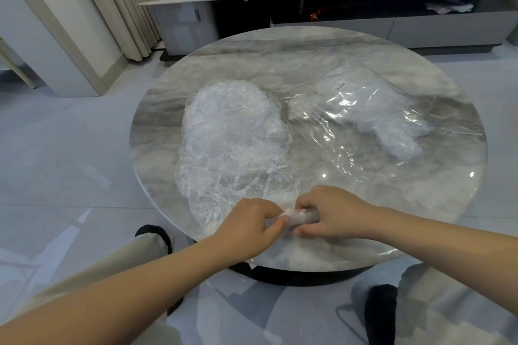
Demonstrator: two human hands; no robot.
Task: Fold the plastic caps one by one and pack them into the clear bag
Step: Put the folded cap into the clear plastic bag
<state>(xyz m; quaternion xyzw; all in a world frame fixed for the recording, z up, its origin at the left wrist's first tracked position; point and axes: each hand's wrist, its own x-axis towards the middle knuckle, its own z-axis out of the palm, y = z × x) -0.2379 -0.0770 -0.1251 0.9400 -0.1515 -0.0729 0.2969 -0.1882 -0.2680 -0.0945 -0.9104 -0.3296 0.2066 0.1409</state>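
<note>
Left hand (249,221) and right hand (330,213) both pinch one crumpled clear plastic cap (294,217) at the round marble counter's (308,45) near edge, mid-fold. Next: carry it right into the clear plastic bag (372,120); loose cap pile (232,143) remains.

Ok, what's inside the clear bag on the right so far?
Inside the clear bag lie folded plastic caps, bunched toward its right end. The count cannot be told: they overlap and glare hides their edges. Both hands, left hand and right hand, grip another cap.
</note>
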